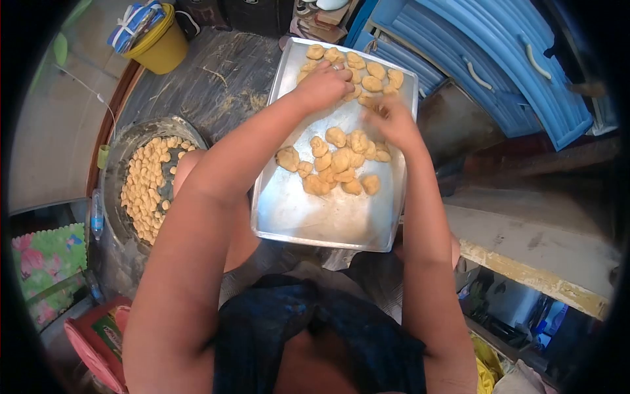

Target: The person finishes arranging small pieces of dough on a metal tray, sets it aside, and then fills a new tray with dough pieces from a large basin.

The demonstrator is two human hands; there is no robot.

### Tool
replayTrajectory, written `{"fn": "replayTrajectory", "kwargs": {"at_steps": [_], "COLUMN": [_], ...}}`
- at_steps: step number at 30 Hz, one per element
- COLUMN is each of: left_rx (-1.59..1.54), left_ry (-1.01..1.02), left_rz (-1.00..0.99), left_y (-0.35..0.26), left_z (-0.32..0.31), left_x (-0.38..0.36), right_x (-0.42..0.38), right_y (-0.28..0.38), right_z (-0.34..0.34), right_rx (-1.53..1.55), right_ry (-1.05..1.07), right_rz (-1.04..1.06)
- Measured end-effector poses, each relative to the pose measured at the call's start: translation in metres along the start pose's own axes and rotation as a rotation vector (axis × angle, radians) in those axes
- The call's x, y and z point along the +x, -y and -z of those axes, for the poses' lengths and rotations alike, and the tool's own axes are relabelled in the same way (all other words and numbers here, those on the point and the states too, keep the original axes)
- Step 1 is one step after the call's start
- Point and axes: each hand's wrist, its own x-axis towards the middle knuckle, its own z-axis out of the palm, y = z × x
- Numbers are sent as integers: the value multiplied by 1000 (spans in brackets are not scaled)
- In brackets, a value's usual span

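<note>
A silver metal tray (321,220) lies across my lap with many tan dough pieces on it. One group of dough pieces (341,161) is heaped loosely at the middle; others (373,83) stand in rough rows at the far end. My left hand (325,85) reaches over the far rows, its fingers bent down onto the dough; what lies under the fingertips is hidden. My right hand (388,119) hovers near the right side, between the two groups, its fingers smeared by motion.
A round metal basin (111,164) with many small dough pieces stands on the floor at the left. A yellow bucket (161,49) is at the far left. Blue drawers (485,59) stand at the right, near a wooden ledge (525,269). A red container (92,341) sits lower left.
</note>
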Motion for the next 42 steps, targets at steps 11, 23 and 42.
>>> {"fn": "replayTrajectory", "kwargs": {"at_steps": [11,23,42], "left_rx": [-229,-548,-457], "left_ry": [143,249,-105], "left_rz": [169,232,485], "left_y": [-30,-46,5], "left_z": [47,41,46], "left_x": [-27,-67,-68], "right_x": [-1,-2,-17], "right_y": [-51,-49,46], "right_z": [20,-8,-60], "right_rx": [242,-211,-178], "right_ry": [-202,-326,483], "right_rz": [-242,-129,305]}}
